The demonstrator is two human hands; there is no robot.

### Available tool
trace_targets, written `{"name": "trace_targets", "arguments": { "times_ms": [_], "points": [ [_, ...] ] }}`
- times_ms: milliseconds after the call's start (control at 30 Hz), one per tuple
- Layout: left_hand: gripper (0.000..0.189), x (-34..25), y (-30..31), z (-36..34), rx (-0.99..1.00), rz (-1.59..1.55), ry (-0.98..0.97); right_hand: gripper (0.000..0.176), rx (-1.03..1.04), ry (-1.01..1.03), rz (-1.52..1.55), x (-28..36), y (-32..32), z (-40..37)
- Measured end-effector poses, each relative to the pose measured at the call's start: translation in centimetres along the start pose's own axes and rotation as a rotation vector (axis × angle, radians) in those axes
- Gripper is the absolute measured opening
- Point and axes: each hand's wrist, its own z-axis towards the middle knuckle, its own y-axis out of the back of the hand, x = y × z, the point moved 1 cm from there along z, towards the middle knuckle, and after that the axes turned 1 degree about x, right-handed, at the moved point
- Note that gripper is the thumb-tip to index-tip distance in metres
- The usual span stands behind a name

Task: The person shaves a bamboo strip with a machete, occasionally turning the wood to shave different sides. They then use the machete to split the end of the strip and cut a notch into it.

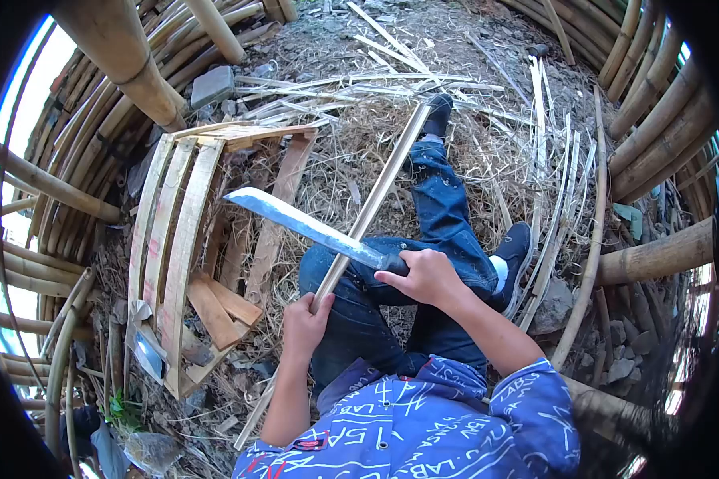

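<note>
In the head view my left hand (305, 323) is closed round a long split bamboo strip (383, 185). The strip runs from beside my hip, across my thigh, up to my outstretched shoe (438, 114). My right hand (422, 277) grips the dark handle of a machete (299, 229). Its broad blade points to the left and lies across the strip a little above my left hand, touching or just over it. The handle is mostly hidden inside my fingers. My legs in blue jeans (443, 199) are under both.
A wooden slatted crate (161, 247) lies on its side to my left, with loose wood pieces (224, 307) by it. Pale shavings (359, 152) and bamboo strips (563, 191) cover the ground. Bamboo poles (663, 140) stand around, and a grey block (212, 86) lies farther off.
</note>
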Motion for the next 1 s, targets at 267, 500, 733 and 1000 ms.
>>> {"name": "trace_targets", "arguments": {
  "times_ms": [267, 500, 733, 1000],
  "points": [
    [0.048, -1.3, 0.2, 0.6, -0.044, 0.063, -0.045, 0.071, 0.062, 0.015, -0.019, -0.1, -0.9, 0.3],
    [0.046, -0.9, -0.2, 0.4, -0.085, 0.121, -0.070, 0.064, -0.042, -0.013, -0.106, -2.6, -0.5, 2.9],
    [0.045, -0.3, -0.3, 0.8, -0.094, 0.065, -0.122, 0.065, -0.074, 0.122, -0.256, -4.4, 0.0, 4.7],
    [0.044, 0.2, 0.0, 0.8, -0.067, -0.015, -0.099, 0.064, -0.192, 0.203, -0.339, -5.8, 1.4, 6.0]
  ]
}}
